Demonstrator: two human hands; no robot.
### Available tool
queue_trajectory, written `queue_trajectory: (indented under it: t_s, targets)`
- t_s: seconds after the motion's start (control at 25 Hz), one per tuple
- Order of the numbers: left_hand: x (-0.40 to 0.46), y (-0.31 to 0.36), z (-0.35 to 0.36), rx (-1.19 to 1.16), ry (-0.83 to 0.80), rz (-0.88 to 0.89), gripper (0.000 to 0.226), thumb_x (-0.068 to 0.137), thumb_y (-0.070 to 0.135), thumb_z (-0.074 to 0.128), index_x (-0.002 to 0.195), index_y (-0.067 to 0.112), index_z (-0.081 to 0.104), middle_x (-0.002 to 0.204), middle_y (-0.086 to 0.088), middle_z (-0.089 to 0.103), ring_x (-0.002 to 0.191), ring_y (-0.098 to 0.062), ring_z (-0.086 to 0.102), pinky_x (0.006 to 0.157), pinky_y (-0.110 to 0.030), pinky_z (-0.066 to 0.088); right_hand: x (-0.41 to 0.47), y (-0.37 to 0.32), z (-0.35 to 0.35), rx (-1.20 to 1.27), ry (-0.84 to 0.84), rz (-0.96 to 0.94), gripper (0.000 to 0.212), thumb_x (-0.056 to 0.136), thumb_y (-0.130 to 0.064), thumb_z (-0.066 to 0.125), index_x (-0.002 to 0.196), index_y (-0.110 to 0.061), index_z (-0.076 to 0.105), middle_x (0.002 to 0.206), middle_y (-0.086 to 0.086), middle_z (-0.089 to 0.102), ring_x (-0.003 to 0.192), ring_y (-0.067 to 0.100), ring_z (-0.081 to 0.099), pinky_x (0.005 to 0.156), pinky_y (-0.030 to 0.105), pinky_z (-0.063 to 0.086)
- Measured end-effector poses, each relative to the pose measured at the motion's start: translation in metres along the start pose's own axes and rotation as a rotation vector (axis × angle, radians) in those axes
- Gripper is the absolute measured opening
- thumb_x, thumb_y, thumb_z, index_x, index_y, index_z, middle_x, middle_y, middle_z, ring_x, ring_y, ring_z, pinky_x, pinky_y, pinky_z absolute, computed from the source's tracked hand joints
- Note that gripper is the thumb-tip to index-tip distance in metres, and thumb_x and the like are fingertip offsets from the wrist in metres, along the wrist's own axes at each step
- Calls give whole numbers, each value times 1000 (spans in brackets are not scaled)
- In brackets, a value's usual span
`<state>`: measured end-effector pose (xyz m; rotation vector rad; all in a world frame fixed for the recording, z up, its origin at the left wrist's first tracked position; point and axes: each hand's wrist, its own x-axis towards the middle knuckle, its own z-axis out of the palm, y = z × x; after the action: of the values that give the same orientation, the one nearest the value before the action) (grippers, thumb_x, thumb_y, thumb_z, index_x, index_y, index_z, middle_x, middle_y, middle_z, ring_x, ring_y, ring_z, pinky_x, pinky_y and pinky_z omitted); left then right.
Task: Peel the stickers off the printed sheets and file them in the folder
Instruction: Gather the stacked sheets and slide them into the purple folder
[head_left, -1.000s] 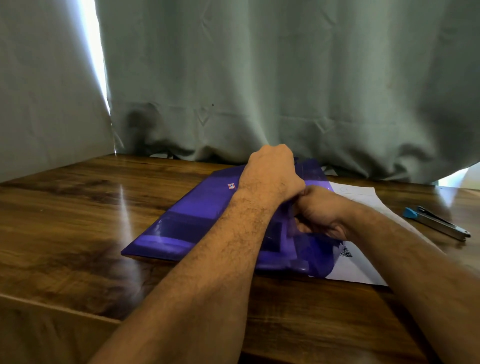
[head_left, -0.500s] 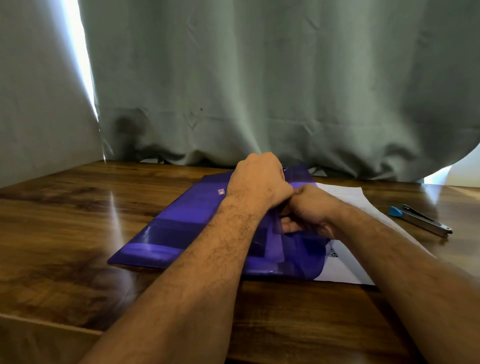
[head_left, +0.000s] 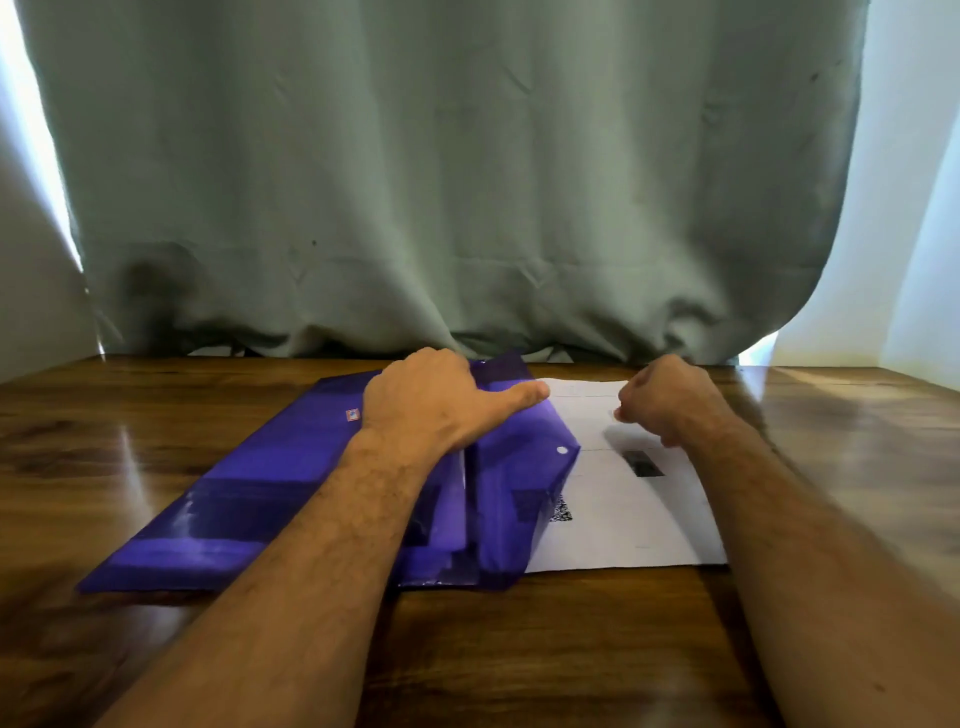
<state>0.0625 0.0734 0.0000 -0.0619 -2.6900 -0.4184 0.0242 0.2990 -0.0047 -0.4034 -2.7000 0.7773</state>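
A translucent purple folder (head_left: 270, 499) lies flat on the wooden table, its flap with a white snap button (head_left: 562, 450) over the left edge of a white printed sheet (head_left: 623, 525). The sheet shows a black printed patch (head_left: 643, 462) and a QR-like code (head_left: 562, 512). My left hand (head_left: 431, 405) rests on the folder's far part, fingers curled over the raised flap edge, thumb stretched right. My right hand (head_left: 670, 400) hovers over the sheet's far part in a loose fist; nothing shows in it.
The brown wooden table (head_left: 519, 649) stretches to both sides and toward me. A grey-green curtain (head_left: 467, 208) hangs right behind the far table edge. A small red-and-white label (head_left: 352, 414) sits on the folder.
My right hand left the folder beside my left hand and moved right, over the white sheet. The left hand stayed on the folder, its thumb now stretched out. The camera tilted up.
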Motion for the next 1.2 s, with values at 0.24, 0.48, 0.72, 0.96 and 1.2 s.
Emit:
queue_trajectory:
  t_s: [0.24,0.48,0.72,0.96,1.2]
  targets:
    - [3,-1,6,61,-78,-55,104,44,108,33,99,27,67,112,2,64,104,-27,62,92,-45,50,2,10,-4,-158,-22,58,40,83,-29,74,114,-6,64,103,11,58,87,26,50,77,32,43]
    - [-2,9,12,52,-216,-79,122,37,110,32,122,27,60,134,-3,58,118,-29,56,100,-47,46,3,10,-5,-123,-160,104,67,81,-43,77,135,-10,55,136,13,55,120,33,54,99,40,46]
    - [-3,11,11,-55,-265,-92,84,71,82,56,138,31,47,139,-4,55,123,-29,54,101,-44,46,2,9,-10,47,-226,77,67,86,-40,74,139,-5,52,147,14,48,131,32,48,108,41,40]
    - [4,9,8,-196,-119,-155,45,86,41,51,126,21,56,136,-13,56,117,-38,53,87,-37,42,2,12,-13,243,-236,75,66,87,-34,75,140,-3,50,148,14,47,131,33,48,110,42,38]
    - [1,9,-2,-272,-1,-188,34,88,30,56,120,19,59,125,-12,60,93,-27,46,79,-34,37,-1,16,-14,468,-362,188,41,83,-23,77,117,-3,64,121,12,65,108,33,62,102,45,47]
